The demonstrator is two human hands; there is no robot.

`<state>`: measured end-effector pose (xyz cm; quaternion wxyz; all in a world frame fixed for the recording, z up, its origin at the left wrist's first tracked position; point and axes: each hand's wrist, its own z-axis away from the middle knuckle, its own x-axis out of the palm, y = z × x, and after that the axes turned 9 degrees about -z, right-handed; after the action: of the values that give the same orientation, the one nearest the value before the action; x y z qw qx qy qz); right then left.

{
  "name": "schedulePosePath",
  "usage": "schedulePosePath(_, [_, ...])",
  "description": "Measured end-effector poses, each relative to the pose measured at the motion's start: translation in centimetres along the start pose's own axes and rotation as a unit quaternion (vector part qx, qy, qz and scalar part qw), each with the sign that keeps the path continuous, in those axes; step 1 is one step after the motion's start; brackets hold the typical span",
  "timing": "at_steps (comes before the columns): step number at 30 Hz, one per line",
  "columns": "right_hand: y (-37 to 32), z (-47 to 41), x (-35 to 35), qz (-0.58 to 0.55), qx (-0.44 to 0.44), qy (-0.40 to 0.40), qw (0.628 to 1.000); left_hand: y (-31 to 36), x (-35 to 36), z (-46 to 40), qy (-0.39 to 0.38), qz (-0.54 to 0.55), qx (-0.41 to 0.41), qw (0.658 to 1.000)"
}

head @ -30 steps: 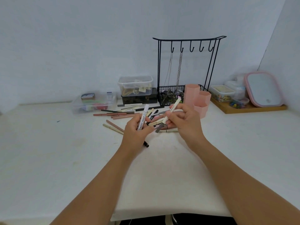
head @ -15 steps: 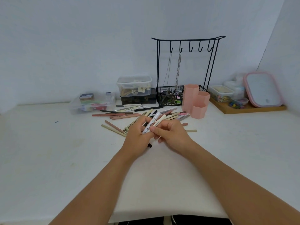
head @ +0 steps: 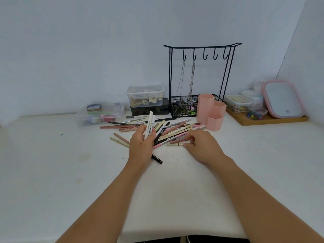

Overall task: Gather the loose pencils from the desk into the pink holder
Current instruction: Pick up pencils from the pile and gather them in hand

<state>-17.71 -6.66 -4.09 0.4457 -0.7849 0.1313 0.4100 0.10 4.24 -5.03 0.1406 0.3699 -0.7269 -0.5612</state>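
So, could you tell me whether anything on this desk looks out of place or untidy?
Yes: pencils lie scattered and crisscrossed beside the pink holder, where none show. The left hand grips a few.

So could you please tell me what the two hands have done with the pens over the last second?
The right hand passed its white pen to the left hand, which now grips two white pens upright, then dropped to the pile, fingers curled at a beige pencil. The pink holder has not moved.

Pink holder point(head: 211, 112), black wire rack point(head: 201, 81), white desk point(head: 52, 172), pink-rimmed lid point(head: 283, 99)
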Motion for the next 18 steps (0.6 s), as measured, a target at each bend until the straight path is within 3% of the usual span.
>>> schedulePosePath(13, [0.23, -0.53, 0.63, 0.012, 0.011, 0.036, 0.999, 0.35, -0.24, -0.08, -0.012, 0.065, -0.038, 0.997])
schedulePosePath(18, [0.05, -0.56, 0.58, 0.014, 0.005, 0.013, 1.000, 0.73, -0.35, -0.11, -0.016, 0.076, -0.058, 0.995])
